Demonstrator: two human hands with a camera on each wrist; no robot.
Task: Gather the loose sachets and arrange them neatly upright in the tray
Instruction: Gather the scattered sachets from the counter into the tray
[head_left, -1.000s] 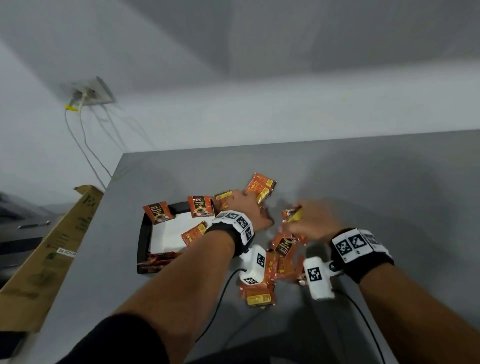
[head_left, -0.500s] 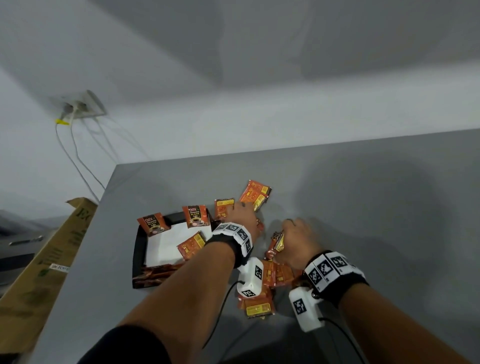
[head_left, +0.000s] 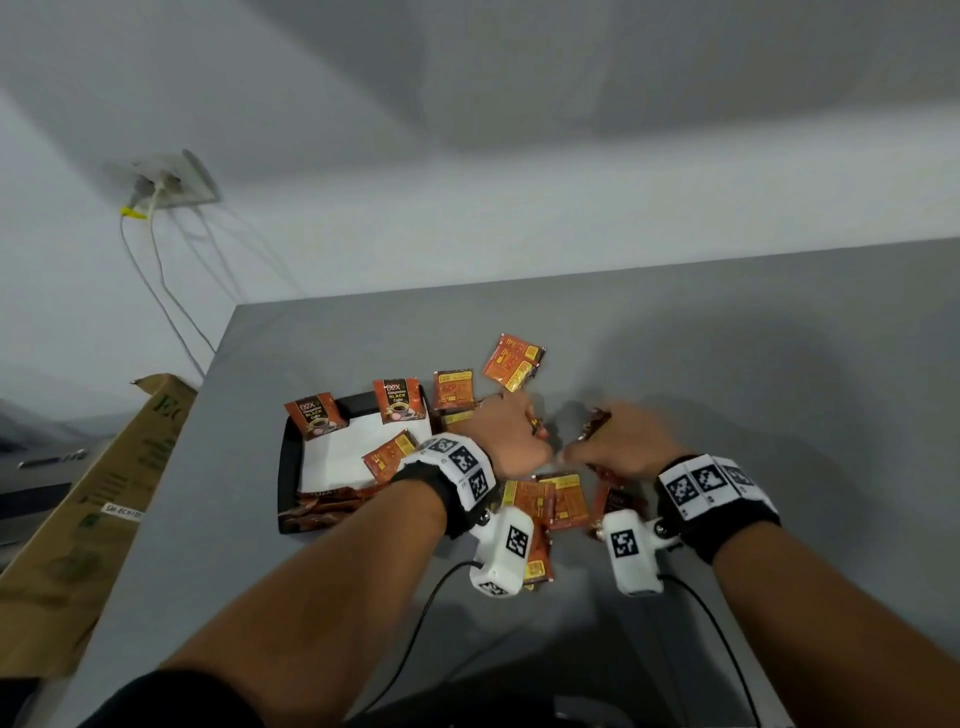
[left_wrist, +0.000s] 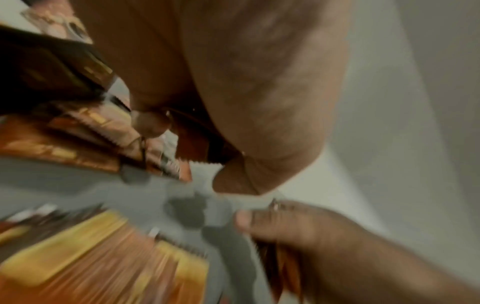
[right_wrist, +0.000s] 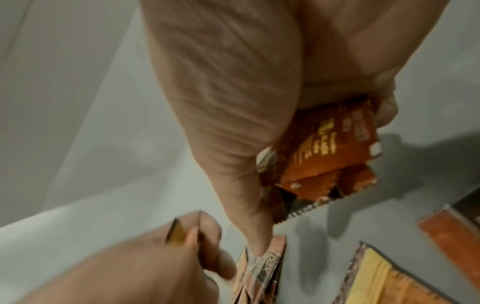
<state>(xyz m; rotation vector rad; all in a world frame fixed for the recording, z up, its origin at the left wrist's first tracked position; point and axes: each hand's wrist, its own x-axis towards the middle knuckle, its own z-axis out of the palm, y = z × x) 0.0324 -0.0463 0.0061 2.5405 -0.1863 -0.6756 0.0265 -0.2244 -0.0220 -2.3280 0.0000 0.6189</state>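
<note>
Hands (head_left: 511, 434) now together | tray (head_left: 289, 470) holds sachets (head_left: 318, 422)

The tray (head_left: 289, 467) sits left of centre on the table (head_left: 727, 364); loose sachets (head_left: 563, 501) lie right of it, 2 sachets (head_left: 397, 400) standing inside.

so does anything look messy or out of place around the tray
Yes. Most sachets lie scattered flat on the grey table outside the black tray: one beyond it, a heap under the wrists. Inside, one lies askew. Neither is upright.
</note>
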